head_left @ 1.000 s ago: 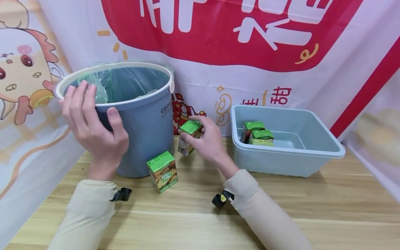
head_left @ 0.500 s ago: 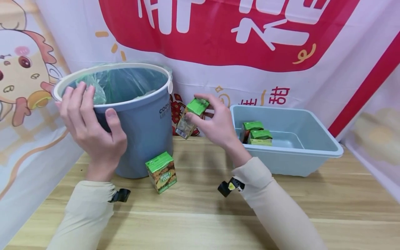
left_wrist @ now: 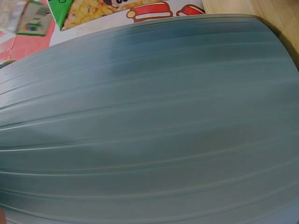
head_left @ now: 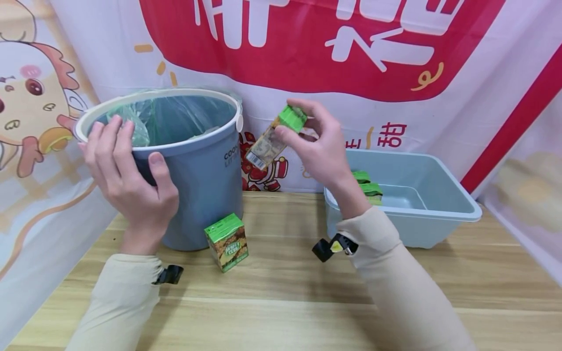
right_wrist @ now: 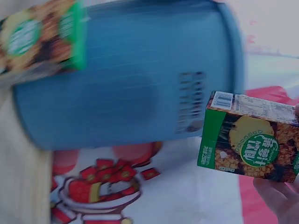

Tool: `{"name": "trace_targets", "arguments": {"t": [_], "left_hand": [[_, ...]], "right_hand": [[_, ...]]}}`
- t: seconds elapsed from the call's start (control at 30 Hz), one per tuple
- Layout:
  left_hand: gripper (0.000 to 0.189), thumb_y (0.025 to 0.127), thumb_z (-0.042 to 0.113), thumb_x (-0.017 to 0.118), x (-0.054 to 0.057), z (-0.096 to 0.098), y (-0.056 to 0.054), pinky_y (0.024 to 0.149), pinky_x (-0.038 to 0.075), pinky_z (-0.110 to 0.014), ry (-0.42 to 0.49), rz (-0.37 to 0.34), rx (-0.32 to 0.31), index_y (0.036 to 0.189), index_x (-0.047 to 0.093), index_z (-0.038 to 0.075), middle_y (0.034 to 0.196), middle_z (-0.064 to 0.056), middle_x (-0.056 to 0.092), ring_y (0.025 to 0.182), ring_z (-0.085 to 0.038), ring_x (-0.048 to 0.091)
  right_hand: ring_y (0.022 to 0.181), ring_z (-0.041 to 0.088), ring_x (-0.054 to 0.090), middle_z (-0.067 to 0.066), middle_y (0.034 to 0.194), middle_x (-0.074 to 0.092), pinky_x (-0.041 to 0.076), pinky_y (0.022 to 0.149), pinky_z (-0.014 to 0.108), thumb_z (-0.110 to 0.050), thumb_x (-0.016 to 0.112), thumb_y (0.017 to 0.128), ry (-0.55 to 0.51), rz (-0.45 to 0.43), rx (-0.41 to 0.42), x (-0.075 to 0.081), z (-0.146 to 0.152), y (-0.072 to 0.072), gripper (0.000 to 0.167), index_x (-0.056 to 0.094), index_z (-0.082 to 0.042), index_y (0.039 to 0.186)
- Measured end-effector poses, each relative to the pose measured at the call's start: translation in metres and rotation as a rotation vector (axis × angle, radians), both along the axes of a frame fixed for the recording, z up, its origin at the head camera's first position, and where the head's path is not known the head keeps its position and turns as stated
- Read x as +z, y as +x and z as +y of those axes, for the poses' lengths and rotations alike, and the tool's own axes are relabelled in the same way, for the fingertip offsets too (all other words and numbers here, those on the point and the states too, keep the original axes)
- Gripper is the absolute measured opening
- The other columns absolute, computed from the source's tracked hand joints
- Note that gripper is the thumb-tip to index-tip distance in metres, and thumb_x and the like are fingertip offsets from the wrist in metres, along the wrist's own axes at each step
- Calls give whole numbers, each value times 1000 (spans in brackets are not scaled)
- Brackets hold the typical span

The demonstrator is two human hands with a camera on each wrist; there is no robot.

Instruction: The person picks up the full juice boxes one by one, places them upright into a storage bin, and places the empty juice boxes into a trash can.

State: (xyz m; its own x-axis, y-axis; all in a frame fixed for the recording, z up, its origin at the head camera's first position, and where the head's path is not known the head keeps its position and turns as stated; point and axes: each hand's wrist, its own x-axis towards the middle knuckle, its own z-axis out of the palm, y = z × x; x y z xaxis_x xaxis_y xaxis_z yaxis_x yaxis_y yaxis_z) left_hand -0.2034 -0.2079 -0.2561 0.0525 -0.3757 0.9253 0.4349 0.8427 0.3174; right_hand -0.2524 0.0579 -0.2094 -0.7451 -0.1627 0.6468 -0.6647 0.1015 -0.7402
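My right hand (head_left: pixel 322 141) pinches a small juice carton (head_left: pixel 276 136) by its green top, between thumb and fingers. Tilted in mid-air, the carton hangs right of the blue bin (head_left: pixel 202 190). In the right wrist view, pineapple pictures show on the held juice carton (right_wrist: pixel 254 140). My left hand (head_left: pixel 131 180) rests against the near left side of the bin, its nearly straight fingers reaching above the white rim. A second juice carton (head_left: pixel 227 243) stands on the table, close to the bin's base. Mostly the bin's ribbed wall (left_wrist: pixel 149 112) fills the left wrist view.
A thin green bag (head_left: pixel 140 122) lines the bin. To the right stands a light blue tub (head_left: pixel 421 229) with juice cartons (head_left: pixel 371 191) inside, partly hidden by my right wrist. A printed cloth (head_left: pixel 281 63) hangs behind the wooden table (head_left: pixel 246 312).
My right hand has lifted the juice carton off the table, upward and slightly right, and tilted it. The left hand has stayed at the bin.
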Motion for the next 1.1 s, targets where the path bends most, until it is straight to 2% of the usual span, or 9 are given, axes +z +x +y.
{"name": "trace_targets", "arguments": {"t": [0.2, 0.5, 0.6, 0.77, 1.1], "left_hand": [[53, 93, 35, 51, 0, 0, 1, 134, 19, -53, -2, -6, 3, 131, 65, 2, 142, -16, 65, 144, -34, 49], [52, 93, 35, 51, 1, 1, 2, 134, 19, -52, -2, -7, 6, 131, 65, 2, 141, -16, 65, 143, -34, 49], [52, 93, 35, 51, 1, 1, 2, 134, 19, -53, -4, -11, 8, 131, 65, 2, 141, -16, 65, 144, -34, 49], [53, 94, 36, 51, 0, 1, 2, 134, 19, -53, -5, -10, 11, 132, 65, 2, 141, -15, 65, 143, -34, 50], [54, 94, 37, 51, -2, -2, 2, 134, 19, -54, -14, -29, 15, 133, 65, 3, 143, -14, 65, 144, -34, 49]], "right_hand": [[113, 22, 65, 7, 137, 64, 61, 88, 31, -20, 73, 96, -126, 35, 5, 18, 3, 2, 46, 64, -13, 141], [109, 23, 66, 13, 134, 66, 62, 93, 33, -15, 69, 96, -274, 75, 47, 33, -14, 9, 47, 61, -7, 141], [113, 23, 67, 14, 135, 63, 62, 97, 34, -14, 68, 97, -305, 68, 76, 35, -23, 10, 48, 59, -7, 144], [121, 23, 67, 14, 139, 58, 62, 100, 35, -13, 66, 100, -325, 66, 108, 37, -37, 12, 52, 56, -7, 150], [111, 23, 71, 15, 133, 61, 63, 92, 33, -15, 68, 99, -285, 88, 105, 43, -66, 11, 47, 57, -6, 144]]}}
